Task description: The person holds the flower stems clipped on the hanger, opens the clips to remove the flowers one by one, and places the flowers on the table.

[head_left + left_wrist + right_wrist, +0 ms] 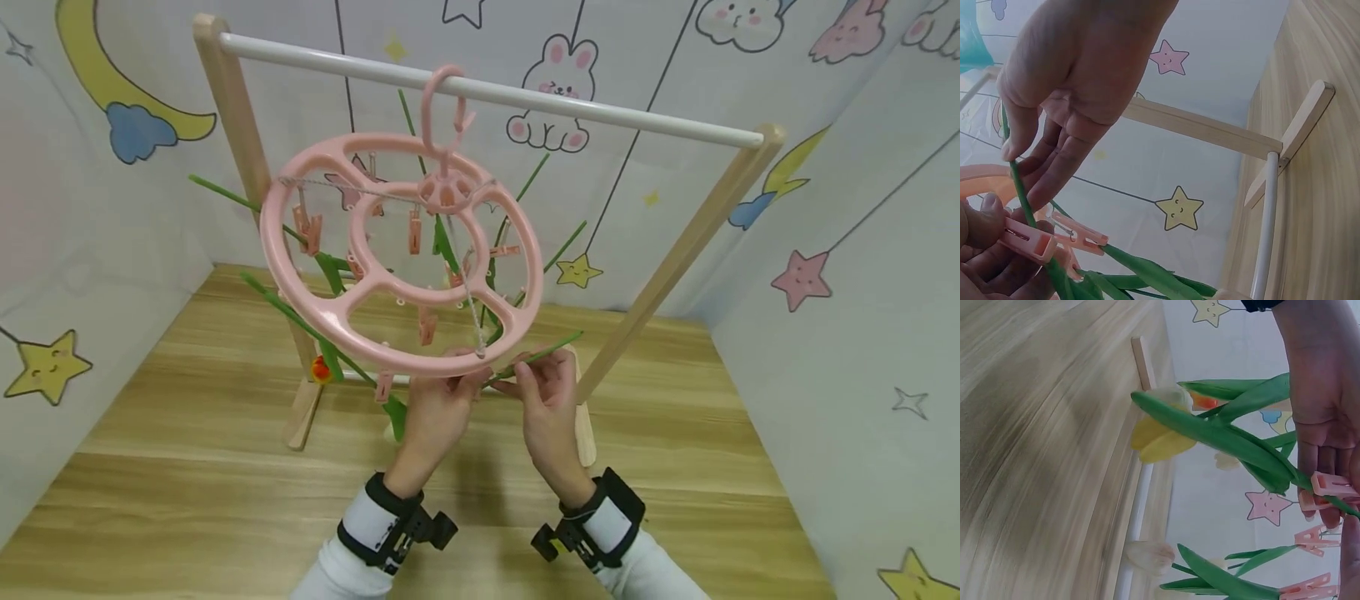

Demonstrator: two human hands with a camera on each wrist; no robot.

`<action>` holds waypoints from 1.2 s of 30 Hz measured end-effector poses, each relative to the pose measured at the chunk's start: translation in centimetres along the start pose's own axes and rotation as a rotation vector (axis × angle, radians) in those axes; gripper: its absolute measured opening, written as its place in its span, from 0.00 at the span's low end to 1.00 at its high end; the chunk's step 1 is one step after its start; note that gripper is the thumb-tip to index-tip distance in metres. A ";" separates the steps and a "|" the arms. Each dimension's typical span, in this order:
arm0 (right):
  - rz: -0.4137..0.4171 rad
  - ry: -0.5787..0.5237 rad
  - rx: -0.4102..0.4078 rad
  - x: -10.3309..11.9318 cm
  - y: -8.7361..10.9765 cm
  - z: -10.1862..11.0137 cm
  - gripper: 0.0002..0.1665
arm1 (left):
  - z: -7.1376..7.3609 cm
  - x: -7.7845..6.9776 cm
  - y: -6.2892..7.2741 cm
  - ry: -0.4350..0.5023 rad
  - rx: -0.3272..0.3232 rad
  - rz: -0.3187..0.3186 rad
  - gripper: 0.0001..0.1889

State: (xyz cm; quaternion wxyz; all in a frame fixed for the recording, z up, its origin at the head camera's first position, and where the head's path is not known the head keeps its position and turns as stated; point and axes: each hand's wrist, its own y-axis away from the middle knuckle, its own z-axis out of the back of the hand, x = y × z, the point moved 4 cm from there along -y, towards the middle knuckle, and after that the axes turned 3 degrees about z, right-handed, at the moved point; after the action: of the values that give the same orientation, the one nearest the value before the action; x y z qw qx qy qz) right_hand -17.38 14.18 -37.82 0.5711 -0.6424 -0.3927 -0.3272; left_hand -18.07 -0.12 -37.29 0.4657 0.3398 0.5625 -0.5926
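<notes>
My left hand [438,408] pinches a pink clothespin [1030,241] under the near rim of the pink round hanger [405,364]. A green tulip stem [551,348] runs through that clothespin. Its upper part is pinched between thumb and fingers of my right hand [551,396], just right of the left. In the right wrist view, the yellow tulip [1163,439] hangs head down from this stem, below its leaves [1222,437]. The hanger's rim hides part of the left fingers in the head view.
The hanger hooks over the white bar [562,102] of a wooden rack [645,292]. Other clothespins [427,325] dangle from it, several holding upside-down tulips, including a red one [321,369] and a whitish one [1149,557]. The rack stands on a wood-grain surface [187,483] before patterned walls.
</notes>
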 end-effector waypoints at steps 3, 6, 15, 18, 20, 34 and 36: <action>0.046 0.034 0.004 0.2 0.0 0.4 0.11 | 0.1 0.1 -0.1 0.005 0.020 0.018 0.04; 0.087 0.060 -0.014 0.7 -0.3 1.3 0.11 | 0.1 0.3 -0.2 0.022 0.051 0.034 0.04; 0.175 0.099 -0.105 2.6 -2.2 4.1 0.12 | 0.5 0.6 -0.2 -0.037 0.122 0.029 0.16; 0.213 0.103 -0.137 3.4 -2.9 5.0 0.11 | 0.6 0.6 -0.2 -0.055 0.123 0.022 0.17; 0.239 0.099 -0.158 4.0 -3.3 5.6 0.11 | 0.8 0.6 -0.2 -0.056 0.119 0.025 0.17; 0.335 0.187 -0.244 8.0 -6.0 11.3 0.17 | 1.2 1.0 -0.4 -0.001 0.130 -0.011 0.19; 0.339 0.205 -0.265 8.2 -6.4 12.1 0.17 | 1.3 1.1 -0.4 -0.016 0.131 -0.001 0.20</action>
State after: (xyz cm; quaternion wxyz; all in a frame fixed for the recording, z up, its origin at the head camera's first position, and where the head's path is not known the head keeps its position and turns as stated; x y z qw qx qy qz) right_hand -19.45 27.44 -29.27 0.5654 -0.7318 -0.1729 -0.3390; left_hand -18.61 -1.65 -38.01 0.4464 0.3647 0.5189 -0.6312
